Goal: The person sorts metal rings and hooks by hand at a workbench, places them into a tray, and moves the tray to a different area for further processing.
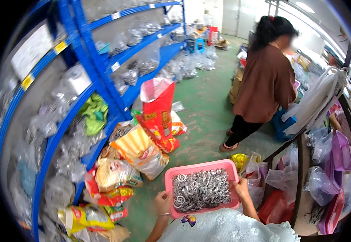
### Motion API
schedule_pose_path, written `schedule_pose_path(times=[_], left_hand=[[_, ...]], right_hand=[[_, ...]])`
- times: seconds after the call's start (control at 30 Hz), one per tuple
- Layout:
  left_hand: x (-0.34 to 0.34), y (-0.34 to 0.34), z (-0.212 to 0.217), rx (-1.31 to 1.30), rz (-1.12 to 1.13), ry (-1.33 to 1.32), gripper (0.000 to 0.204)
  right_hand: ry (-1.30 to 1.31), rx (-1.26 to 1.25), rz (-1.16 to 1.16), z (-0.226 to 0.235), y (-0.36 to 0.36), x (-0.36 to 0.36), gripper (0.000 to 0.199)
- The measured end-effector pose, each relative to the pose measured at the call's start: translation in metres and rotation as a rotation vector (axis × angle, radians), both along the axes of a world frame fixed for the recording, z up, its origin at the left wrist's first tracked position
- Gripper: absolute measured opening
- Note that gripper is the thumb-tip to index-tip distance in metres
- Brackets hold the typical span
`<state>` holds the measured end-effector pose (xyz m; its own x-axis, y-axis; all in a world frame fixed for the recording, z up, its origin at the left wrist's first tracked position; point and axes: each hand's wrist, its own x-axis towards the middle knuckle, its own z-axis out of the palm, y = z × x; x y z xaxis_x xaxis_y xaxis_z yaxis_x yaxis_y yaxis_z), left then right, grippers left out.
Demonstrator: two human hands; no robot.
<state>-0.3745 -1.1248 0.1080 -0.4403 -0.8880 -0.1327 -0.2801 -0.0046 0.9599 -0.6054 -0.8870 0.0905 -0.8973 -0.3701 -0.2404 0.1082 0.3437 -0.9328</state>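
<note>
A pink plastic tray (199,166) is held level in front of my body. Many small silvery metal pieces (203,188), some of them spiral-shaped, lie heaped in it. My left hand (163,202) grips the tray's left rim, fingers closed around the edge. On the opposite side, my right hand (241,189) is closed on the right rim. The tray's near edge sits close against my pale shirt (228,226).
Blue metal shelves (127,56) with clear bags line the left. Sacks, including an upright red one (157,109), stand on the green floor (201,105). A person in brown (264,80) stands ahead right. Purple bins (340,151) and plastic bags crowd a rack at right.
</note>
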Motion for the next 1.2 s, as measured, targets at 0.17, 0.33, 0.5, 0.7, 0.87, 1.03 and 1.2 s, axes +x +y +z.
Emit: schedule_pose_path(times=[0.17, 0.33, 0.5, 0.7, 0.87, 1.03, 1.2], left_hand=[[-0.16, -0.092, -0.04, 0.057, -0.279, -0.06, 0.019], [-0.338, -0.163, -0.012, 0.3, -0.345, -0.054, 0.015], [-0.484, -0.24, -0.003, 0.329, -0.292, -0.02, 0.007], [-0.698, -0.31, -0.044, 0.521, -0.323, 0.223, 0.02], [-0.87, -0.341, -0.022, 0.563, -0.396, 0.223, 0.026], [-1.064, -0.351, -0.039, 0.493, -0.602, 0.147, 0.031], [-1.232, -0.325, -0.043, 0.268, -0.758, 0.013, 0.034]], right_hand=[[-0.12, -0.1, -0.253, -0.014, -0.039, -0.111, 0.022], [-0.019, -0.117, -0.26, -0.017, -0.101, -0.263, 0.017], [0.141, -0.051, -0.2, 0.001, -0.172, -0.414, 0.02], [0.053, -0.208, -0.388, 0.023, -0.243, -0.593, 0.022], [0.068, -0.181, -0.528, 0.031, -0.275, -0.718, 0.024], [0.114, -0.15, -0.702, 0.034, -0.274, -0.844, 0.024], [-0.011, -0.164, -0.903, 0.008, -0.256, -0.957, 0.03]])
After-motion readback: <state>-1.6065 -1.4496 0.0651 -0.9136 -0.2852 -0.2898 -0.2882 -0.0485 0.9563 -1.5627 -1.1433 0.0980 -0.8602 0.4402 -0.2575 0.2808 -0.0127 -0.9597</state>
